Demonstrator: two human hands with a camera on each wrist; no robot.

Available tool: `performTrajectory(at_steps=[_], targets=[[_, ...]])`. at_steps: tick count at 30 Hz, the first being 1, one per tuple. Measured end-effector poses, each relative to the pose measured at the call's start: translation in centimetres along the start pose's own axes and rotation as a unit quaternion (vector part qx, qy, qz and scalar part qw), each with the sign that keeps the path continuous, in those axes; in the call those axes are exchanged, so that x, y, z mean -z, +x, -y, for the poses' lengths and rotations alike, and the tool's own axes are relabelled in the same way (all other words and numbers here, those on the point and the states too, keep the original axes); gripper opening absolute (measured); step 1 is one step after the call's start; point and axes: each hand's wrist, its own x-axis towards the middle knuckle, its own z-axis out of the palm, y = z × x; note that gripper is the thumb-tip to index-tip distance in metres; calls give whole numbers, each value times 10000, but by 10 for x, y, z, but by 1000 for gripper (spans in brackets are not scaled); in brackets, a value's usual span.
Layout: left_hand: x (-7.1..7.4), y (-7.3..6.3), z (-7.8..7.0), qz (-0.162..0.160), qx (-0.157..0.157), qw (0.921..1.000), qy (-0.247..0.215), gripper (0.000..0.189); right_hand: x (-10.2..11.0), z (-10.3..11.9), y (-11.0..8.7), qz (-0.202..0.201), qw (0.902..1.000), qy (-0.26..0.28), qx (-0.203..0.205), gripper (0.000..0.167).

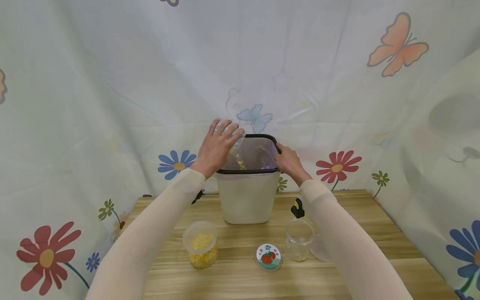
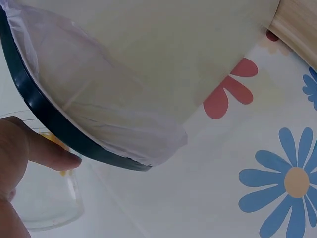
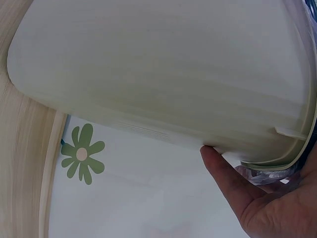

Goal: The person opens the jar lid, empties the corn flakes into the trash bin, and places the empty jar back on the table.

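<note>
A cream trash bin (image 1: 247, 200) with a black rim and a pale purple liner (image 1: 258, 150) stands on the table. Over its left side my left hand (image 1: 217, 148) grips a clear plastic jar (image 2: 49, 203), tipped toward the opening. Yellow bits (image 1: 240, 162) show below the jar's mouth, inside the bin. My right hand (image 1: 289, 161) holds the bin's right rim; in the right wrist view its thumb lies along the outer wall (image 3: 163, 89), and its other fingers are mostly hidden.
Nearer on the wooden table (image 1: 232, 283) stand a clear jar of yellow bits (image 1: 203, 257), a round container with a tomato picture on top (image 1: 268, 256) and a clear jar (image 1: 297, 250). A translucent disc (image 1: 320, 248) lies partly behind the right sleeve. Behind hangs a printed curtain (image 1: 292, 75).
</note>
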Motion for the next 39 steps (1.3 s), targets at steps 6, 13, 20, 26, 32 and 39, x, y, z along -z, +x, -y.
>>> performTrajectory(at_steps=[6, 13, 20, 26, 32, 39], targets=[[1, 1, 2, -120, -127, 9997, 160, 72, 1, 0, -1, -61, 9999, -30, 87, 63], [0, -1, 5, -105, -403, 9975, 565, 77, 0, -1, 0, -79, 9999, -66, 85, 62], [-1, -3, 8, 25, -657, 9936, 922, 86, 0, -2, 0, -67, 9999, -61, 63, 62], [-1, -4, 9, 91, -782, 9912, 1066, 88, 0, -2, -1, -87, 9999, -20, 77, 63], [0, -4, 10, 235, -901, 9878, 1252, 90, 0, -1, 0, -68, 10000, -32, 48, 62], [1, -2, 10, 241, -1014, 9832, 1498, 89, -1, -1, 1, -62, 10000, -34, 42, 62]])
